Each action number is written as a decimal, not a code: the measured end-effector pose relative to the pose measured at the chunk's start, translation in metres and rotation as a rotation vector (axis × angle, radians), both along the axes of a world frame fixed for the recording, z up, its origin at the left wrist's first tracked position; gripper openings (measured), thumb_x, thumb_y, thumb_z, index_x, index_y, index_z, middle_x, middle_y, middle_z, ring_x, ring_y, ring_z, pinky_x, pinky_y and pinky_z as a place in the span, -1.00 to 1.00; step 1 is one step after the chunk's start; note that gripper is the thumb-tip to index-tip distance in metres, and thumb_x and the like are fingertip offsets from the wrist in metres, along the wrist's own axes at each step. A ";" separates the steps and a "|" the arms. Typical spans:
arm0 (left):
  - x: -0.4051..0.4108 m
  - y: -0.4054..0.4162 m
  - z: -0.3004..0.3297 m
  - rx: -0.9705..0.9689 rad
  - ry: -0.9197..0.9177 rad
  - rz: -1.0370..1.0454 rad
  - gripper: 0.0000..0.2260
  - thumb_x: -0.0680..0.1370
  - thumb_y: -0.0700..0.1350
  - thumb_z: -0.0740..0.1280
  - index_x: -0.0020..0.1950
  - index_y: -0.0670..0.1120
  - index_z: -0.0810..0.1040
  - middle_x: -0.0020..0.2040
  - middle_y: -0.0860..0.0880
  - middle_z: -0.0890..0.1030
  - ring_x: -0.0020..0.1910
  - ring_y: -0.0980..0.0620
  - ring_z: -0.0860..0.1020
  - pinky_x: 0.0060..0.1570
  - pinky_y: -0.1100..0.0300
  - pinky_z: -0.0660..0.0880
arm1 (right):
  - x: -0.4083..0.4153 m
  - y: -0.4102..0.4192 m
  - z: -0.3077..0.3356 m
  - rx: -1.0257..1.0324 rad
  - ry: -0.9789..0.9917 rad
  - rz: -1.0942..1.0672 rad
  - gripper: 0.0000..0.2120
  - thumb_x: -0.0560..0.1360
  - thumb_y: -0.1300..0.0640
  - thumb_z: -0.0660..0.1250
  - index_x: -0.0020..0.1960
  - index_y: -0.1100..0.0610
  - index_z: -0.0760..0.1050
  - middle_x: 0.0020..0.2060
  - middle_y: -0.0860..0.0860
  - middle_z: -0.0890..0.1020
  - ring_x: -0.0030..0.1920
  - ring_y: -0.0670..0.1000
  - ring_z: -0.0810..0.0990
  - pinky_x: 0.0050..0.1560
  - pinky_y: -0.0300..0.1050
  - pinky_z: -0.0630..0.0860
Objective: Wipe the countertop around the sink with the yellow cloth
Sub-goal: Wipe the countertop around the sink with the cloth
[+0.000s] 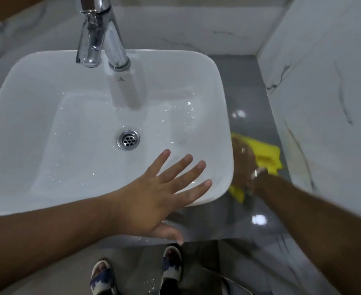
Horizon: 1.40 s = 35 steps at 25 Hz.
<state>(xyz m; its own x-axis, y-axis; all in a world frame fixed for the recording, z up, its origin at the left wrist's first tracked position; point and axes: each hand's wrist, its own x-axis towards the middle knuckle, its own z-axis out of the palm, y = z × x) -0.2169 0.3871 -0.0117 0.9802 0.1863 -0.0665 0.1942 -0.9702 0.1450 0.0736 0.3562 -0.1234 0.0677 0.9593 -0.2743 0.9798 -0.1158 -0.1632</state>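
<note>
Cloth (264, 155), yellow and bunched, lies on the grey counter (243, 92) just right of the sink (224, 116), pressed down under the right hand (244, 165). This hand is blurred, so I cannot tell if the fingers close on the cloth or only press it flat. The left hand (154, 199) is spread, holding nothing, at the front corner of the sink. The wiping of the right side seems to be in hand. Next, the strip behind and the front edge need a pass.
</note>
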 end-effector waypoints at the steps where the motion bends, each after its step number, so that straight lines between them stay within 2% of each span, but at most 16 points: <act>1: 0.000 -0.001 0.002 -0.012 -0.003 -0.005 -0.11 0.46 0.45 0.17 0.60 -0.04 0.00 0.61 -0.15 -0.02 0.57 -0.22 -0.10 0.45 -0.35 -0.11 | -0.016 -0.048 0.004 -0.006 0.032 0.128 -0.37 0.40 -0.14 0.18 0.44 -0.05 0.15 0.47 0.18 0.26 0.41 0.34 0.23 0.33 0.34 0.24; 4: -0.001 -0.003 0.003 -0.048 0.002 -0.023 -0.11 0.46 0.46 0.16 0.60 -0.01 -0.02 0.61 -0.12 -0.02 0.58 -0.19 -0.11 0.44 -0.38 -0.07 | 0.007 -0.097 0.009 0.006 0.033 0.234 -0.44 0.38 -0.20 0.17 0.37 -0.19 0.24 0.44 0.08 0.33 0.34 0.27 0.32 0.29 0.22 0.30; 6: -0.001 -0.002 0.001 -0.035 -0.013 -0.006 -0.12 0.46 0.47 0.15 0.60 0.01 -0.04 0.62 -0.11 -0.04 0.58 -0.18 -0.12 0.43 -0.35 -0.10 | 0.050 -0.036 0.008 0.083 -0.006 -0.063 -0.48 0.42 -0.22 0.05 0.37 -0.19 0.23 0.44 0.04 0.29 0.35 0.24 0.33 0.32 0.13 0.30; 8: -0.001 -0.002 -0.002 -0.015 -0.018 0.026 -0.10 0.45 0.48 0.14 0.60 0.02 -0.07 0.62 -0.10 -0.06 0.58 -0.17 -0.13 0.44 -0.32 -0.15 | 0.074 0.041 0.011 0.037 0.023 -0.412 -0.39 0.42 -0.26 -0.05 0.45 -0.14 0.14 0.52 0.07 0.10 0.45 0.27 0.13 0.40 0.19 0.14; 9: 0.001 -0.001 -0.002 -0.003 -0.017 0.043 -0.09 0.44 0.49 0.14 0.60 0.02 -0.08 0.62 -0.11 -0.06 0.58 -0.18 -0.13 0.44 -0.31 -0.17 | 0.069 0.062 0.009 -0.008 -0.014 -0.475 -0.40 0.46 -0.25 -0.01 0.48 -0.13 0.07 0.53 0.08 0.03 0.47 0.28 0.05 0.42 0.22 0.06; 10: 0.002 0.001 -0.001 0.009 -0.008 0.052 -0.07 0.43 0.50 0.14 0.60 0.01 -0.09 0.62 -0.11 -0.07 0.58 -0.18 -0.13 0.45 -0.32 -0.18 | 0.052 0.064 0.002 -0.003 -0.052 -0.458 -0.41 0.51 -0.21 0.05 0.50 -0.14 0.01 0.54 0.10 0.01 0.47 0.29 0.03 0.43 0.22 0.04; 12: 0.003 0.000 0.000 0.019 0.025 0.054 -0.05 0.41 0.52 0.14 0.60 0.01 -0.09 0.61 -0.12 -0.09 0.58 -0.19 -0.15 0.46 -0.33 -0.19 | 0.008 0.013 0.000 0.107 -0.079 -0.214 -0.37 0.52 -0.15 0.13 0.50 -0.16 -0.07 0.51 0.15 0.17 0.43 0.32 0.18 0.38 0.22 0.10; 14: 0.001 -0.002 0.002 0.024 0.044 0.063 -0.04 0.41 0.52 0.14 0.60 0.00 -0.09 0.61 -0.13 -0.09 0.58 -0.19 -0.15 0.45 -0.34 -0.19 | -0.032 -0.081 -0.002 0.158 -0.063 0.028 -0.40 0.45 -0.15 0.16 0.46 -0.11 0.11 0.43 0.17 0.34 0.32 0.37 0.35 0.28 0.23 0.22; 16: 0.001 -0.003 0.002 0.067 0.041 0.073 -0.06 0.41 0.52 0.10 0.60 -0.01 -0.06 0.61 -0.15 -0.07 0.58 -0.20 -0.12 0.45 -0.35 -0.16 | -0.032 -0.145 -0.007 0.147 -0.169 0.076 -0.48 0.43 -0.16 0.14 0.36 -0.05 0.29 0.42 0.19 0.35 0.28 0.37 0.37 0.21 0.27 0.34; 19: -0.013 -0.008 0.009 0.132 0.007 0.156 -0.16 0.48 0.47 0.02 0.60 -0.02 0.00 0.61 -0.16 -0.01 0.58 -0.19 -0.08 0.47 -0.32 -0.14 | -0.051 -0.142 0.000 0.124 -0.142 -0.482 -0.45 0.40 -0.16 0.07 0.31 0.04 0.41 0.42 0.23 0.33 0.29 0.38 0.35 0.23 0.32 0.33; 21: -0.050 -0.001 0.006 0.138 0.015 0.264 -0.21 0.51 0.44 -0.06 0.60 -0.01 0.03 0.60 -0.14 0.01 0.58 -0.17 -0.04 0.48 -0.29 -0.14 | -0.120 -0.116 0.005 0.084 -0.065 -0.714 -0.43 0.40 -0.13 0.05 0.36 0.03 0.39 0.46 0.23 0.25 0.37 0.37 0.25 0.34 0.30 0.16; 24: -0.172 0.035 0.002 0.167 0.085 0.534 -0.22 0.50 0.46 -0.18 0.59 0.00 0.01 0.60 -0.14 0.03 0.57 -0.21 0.03 0.44 -0.32 -0.15 | -0.279 -0.103 0.004 0.062 0.051 -0.475 -0.43 0.36 -0.07 0.12 0.36 -0.02 0.39 0.43 0.25 0.30 0.33 0.43 0.33 0.34 0.22 0.00; 27: -0.276 0.076 0.010 0.142 0.134 0.750 -0.28 0.54 0.38 -0.19 0.59 0.00 -0.05 0.61 -0.14 -0.08 0.57 -0.15 -0.16 0.43 -0.22 -0.33 | -0.349 -0.093 0.014 -0.102 0.138 -0.104 -0.39 0.45 -0.13 0.12 0.47 -0.19 0.07 0.53 0.15 0.04 0.43 0.37 0.15 0.36 0.20 -0.21; 30: -0.299 0.094 0.007 0.122 0.104 0.783 -0.40 0.60 0.23 -0.14 0.59 0.02 -0.07 0.61 -0.14 -0.14 0.56 -0.15 -0.23 0.45 -0.22 -0.32 | -0.295 -0.108 0.003 0.062 -0.043 -0.123 -0.43 0.44 -0.22 0.00 0.43 -0.12 0.21 0.46 0.11 0.29 0.38 0.24 0.30 0.33 0.16 0.20; 33: -0.299 0.100 -0.001 0.145 0.023 0.675 -0.46 0.61 0.17 -0.13 0.59 0.08 -0.02 0.61 -0.15 -0.12 0.55 -0.16 -0.23 0.44 -0.23 -0.32 | -0.267 -0.109 0.017 0.056 -0.098 -0.677 -0.41 0.41 -0.15 0.02 0.37 0.03 0.37 0.42 0.23 0.31 0.36 0.31 0.30 0.29 0.28 0.32; 35: -0.304 0.105 -0.005 0.154 -0.008 0.612 -0.48 0.61 0.14 -0.10 0.58 0.10 -0.01 0.61 -0.15 -0.11 0.55 -0.17 -0.22 0.42 -0.23 -0.36 | -0.343 -0.075 0.023 0.028 -0.105 -0.670 -0.51 0.31 0.01 0.14 0.19 0.12 0.50 0.15 0.32 0.55 0.08 0.39 0.56 -0.07 0.41 0.52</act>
